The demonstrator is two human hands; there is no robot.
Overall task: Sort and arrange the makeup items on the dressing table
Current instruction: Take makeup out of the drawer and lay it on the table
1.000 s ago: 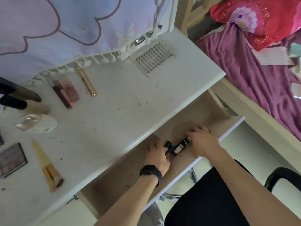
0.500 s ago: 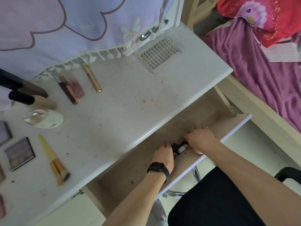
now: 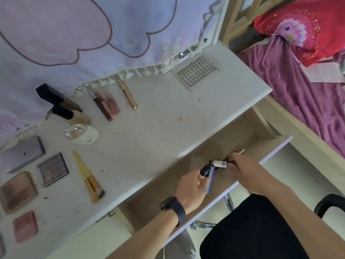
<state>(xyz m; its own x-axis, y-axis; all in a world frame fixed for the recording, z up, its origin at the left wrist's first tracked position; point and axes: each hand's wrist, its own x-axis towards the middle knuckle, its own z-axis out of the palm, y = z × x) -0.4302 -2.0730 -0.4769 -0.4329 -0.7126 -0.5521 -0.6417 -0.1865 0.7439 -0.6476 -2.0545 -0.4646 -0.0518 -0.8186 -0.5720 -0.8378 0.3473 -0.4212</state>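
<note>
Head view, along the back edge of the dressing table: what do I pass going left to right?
black-capped bottles → lip gloss tubes → gold tube → white vent grille

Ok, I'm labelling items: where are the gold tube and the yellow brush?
gold tube (image 3: 128,94): head view, middle of its barrel.
yellow brush (image 3: 85,172): head view, on its lower handle.

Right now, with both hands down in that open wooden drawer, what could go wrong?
The left hand grips a black round-capped tube and a slim blue pencil together; one may slip. The right hand pinches a white-labelled tube close by, so they might collide.
</note>
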